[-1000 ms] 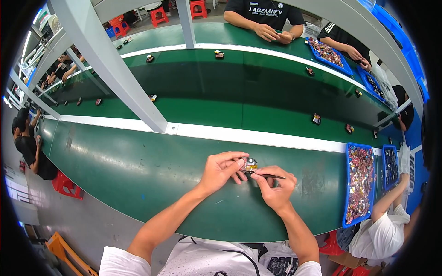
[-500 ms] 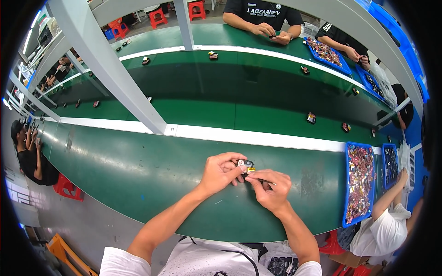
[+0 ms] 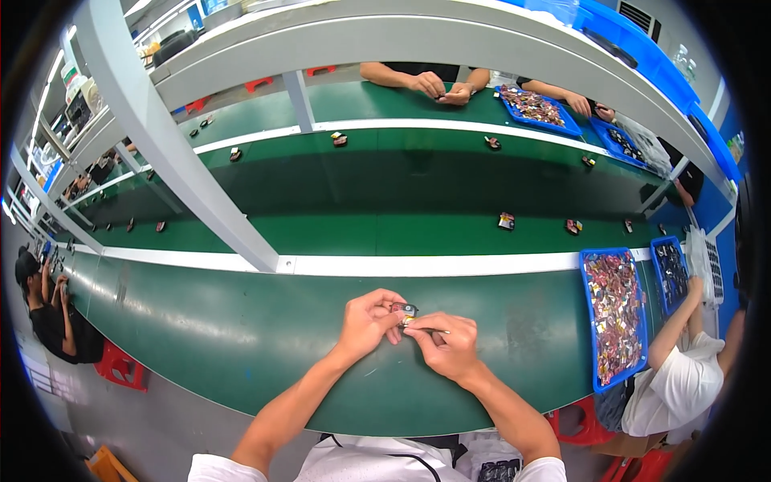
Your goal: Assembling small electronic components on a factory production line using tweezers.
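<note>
Device [image 3: 410,309] between the hands, over the table [image 3: 241,329]
Left hand [image 3: 367,326] pinches it; right hand [image 3: 450,345] grips a thin tool [image 3: 439,331] at it. Likely light, stiff, fragile inside: best held by the rim. Similar ones [image 3: 506,221] lie far, on the belt [image 3: 361,243].

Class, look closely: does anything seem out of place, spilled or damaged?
Nothing looks spilled. The glossy green tabletop has a dark, blotchy patch right of the person's right hand, odd against the smoother surface around it; wear or residue, I cannot tell.
</note>
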Motion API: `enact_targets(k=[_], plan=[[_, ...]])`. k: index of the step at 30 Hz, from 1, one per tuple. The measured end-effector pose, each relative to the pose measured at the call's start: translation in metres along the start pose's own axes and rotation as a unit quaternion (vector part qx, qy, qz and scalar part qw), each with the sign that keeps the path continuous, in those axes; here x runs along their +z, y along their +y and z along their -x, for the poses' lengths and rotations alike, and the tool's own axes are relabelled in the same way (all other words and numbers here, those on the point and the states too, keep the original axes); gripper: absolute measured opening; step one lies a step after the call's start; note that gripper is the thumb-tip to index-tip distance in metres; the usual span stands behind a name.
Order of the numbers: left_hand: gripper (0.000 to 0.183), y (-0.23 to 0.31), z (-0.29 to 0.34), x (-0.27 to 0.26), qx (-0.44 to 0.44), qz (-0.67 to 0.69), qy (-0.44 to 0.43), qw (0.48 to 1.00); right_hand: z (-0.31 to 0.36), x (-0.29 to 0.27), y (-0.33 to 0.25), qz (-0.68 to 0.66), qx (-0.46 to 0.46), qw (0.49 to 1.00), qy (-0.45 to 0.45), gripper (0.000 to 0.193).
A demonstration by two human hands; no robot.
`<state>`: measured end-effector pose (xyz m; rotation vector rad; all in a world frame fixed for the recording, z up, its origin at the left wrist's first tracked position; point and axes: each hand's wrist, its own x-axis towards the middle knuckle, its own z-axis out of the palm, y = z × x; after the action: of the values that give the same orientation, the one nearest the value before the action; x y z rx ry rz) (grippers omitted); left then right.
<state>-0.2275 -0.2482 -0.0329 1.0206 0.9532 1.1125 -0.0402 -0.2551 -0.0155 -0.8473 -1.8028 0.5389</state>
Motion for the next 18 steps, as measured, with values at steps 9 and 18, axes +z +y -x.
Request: enact_targets(k=[9, 18], plan=[[0.018, 0.043, -0.076, -0.03, 0.029, -0.145, 0.12, 0.982, -0.006, -0.007, 0.01, 0.02, -0.011, 0.995, 0.1, 0.016], [0.035, 0.069, -0.151, -0.101, 0.062, -0.694, 0.33, 0.637, -0.007, 0.0, 0.016, 0.038, -0.013, 0.996, 0.086, 0.014]])
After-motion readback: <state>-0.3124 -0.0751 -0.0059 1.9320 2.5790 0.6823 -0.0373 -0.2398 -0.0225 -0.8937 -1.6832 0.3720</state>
